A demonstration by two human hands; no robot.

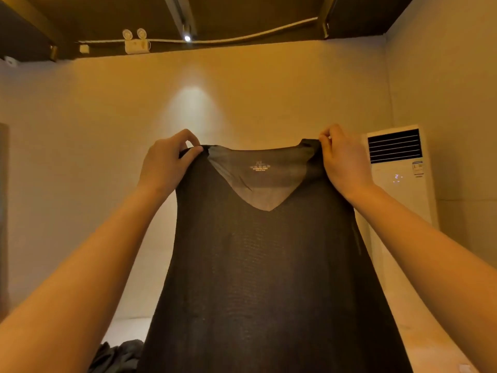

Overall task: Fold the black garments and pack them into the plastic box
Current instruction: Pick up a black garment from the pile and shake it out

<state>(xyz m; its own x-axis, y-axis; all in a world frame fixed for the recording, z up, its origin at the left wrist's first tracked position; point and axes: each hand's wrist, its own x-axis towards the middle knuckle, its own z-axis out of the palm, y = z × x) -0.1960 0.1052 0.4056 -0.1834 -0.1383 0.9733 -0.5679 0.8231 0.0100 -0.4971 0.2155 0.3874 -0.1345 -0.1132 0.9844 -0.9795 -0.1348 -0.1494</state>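
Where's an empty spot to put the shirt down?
Bare pale surface shows right of the held black shirt, in front of the air conditioner. Left of the shirt, a dark clothes pile crowds it. The shirt hides the middle.

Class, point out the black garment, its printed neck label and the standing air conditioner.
black garment [269, 265]: head view, mid front panel.
neck label [259, 167]: head view, printed text.
air conditioner [398, 196]: head view, white front.
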